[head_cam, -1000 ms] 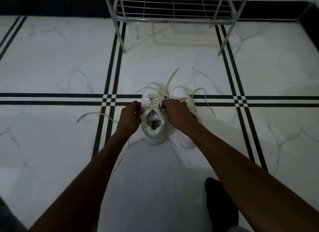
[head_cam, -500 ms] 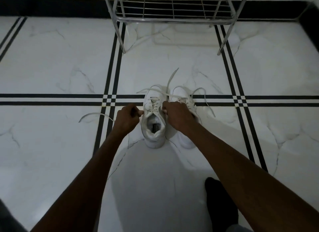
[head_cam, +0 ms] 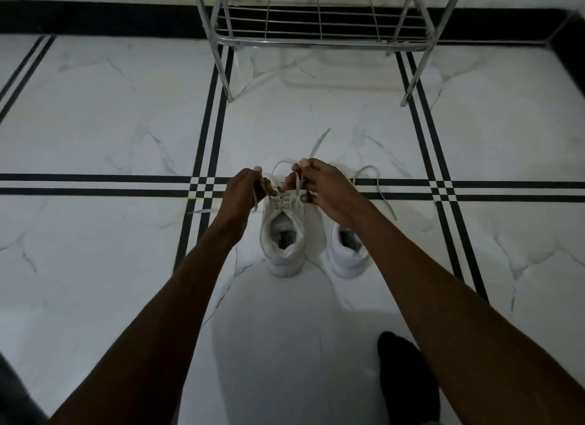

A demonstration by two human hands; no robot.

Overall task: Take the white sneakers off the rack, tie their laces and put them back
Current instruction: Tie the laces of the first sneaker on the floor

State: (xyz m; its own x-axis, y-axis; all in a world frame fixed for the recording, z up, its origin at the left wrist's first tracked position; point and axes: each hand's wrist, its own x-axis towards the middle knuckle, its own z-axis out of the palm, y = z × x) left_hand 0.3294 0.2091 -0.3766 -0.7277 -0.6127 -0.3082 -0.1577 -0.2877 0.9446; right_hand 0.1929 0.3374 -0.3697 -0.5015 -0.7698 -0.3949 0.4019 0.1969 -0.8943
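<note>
Head camera: both hands have risen from the left sneaker (head_cam: 282,235) on the floor, the left hand (head_cam: 242,192) and right hand (head_cam: 319,184) each pinching a lace end, the knot seemingly under way, rack (head_cam: 319,42) beyond.

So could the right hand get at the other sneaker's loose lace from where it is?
Probably yes: the right hand hovers over that right sneaker, whose loose lace lies on open floor beside it, nothing between. It first must drop the left sneaker's lace.
</note>
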